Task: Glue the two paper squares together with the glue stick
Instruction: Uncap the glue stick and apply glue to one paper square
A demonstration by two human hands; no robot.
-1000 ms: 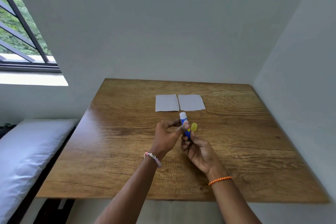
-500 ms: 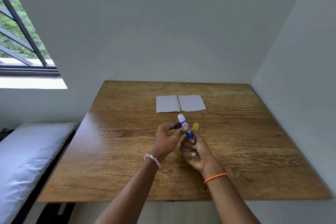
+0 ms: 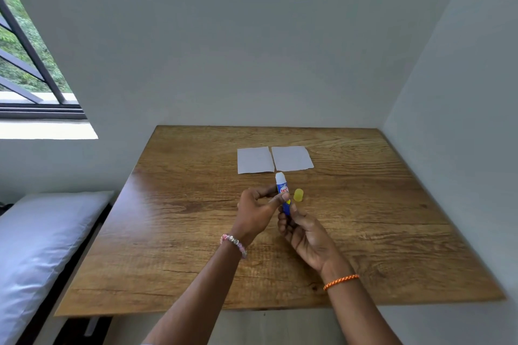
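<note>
Wooden table (image 3: 168,246) lies bare around both hands gripping glue stick (image 3: 282,190).

Two white paper squares (image 3: 274,159) lying flat side by side, far on the worktop. Uncapped blue glue stick (image 3: 282,190) held near-upright nearer; yellow cap (image 3: 298,195) just right.

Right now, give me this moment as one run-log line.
glue stick: uncapped, held by left hand and right hand | yellow cap: on table | paper squares: side by side, unglued
</note>
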